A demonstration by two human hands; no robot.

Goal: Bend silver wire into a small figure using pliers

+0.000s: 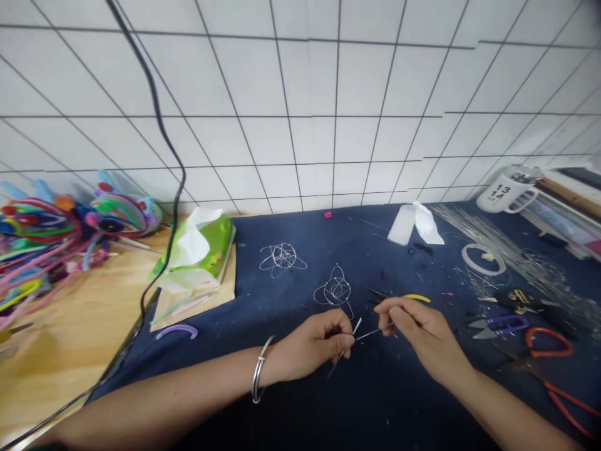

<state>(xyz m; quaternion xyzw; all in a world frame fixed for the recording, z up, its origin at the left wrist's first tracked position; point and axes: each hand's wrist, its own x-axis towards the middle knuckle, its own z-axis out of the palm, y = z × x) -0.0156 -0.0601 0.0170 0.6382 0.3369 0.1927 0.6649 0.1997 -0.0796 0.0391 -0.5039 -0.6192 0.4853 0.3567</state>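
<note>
- Our left hand has thumb and fingers clamped on a thin metal wire.
- Our right hand pinches the same wire, which spans the gap between our hands, above the dark blue bench.
- Just beyond our left hand we see a bent wire frame; another frame lies farther left.

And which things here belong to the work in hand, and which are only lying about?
Likely the job's:
thin wire in left fingers and right fingers
bent-wire shapes
loose wires

Probably just lying about:
tissue pack
white mug
</note>
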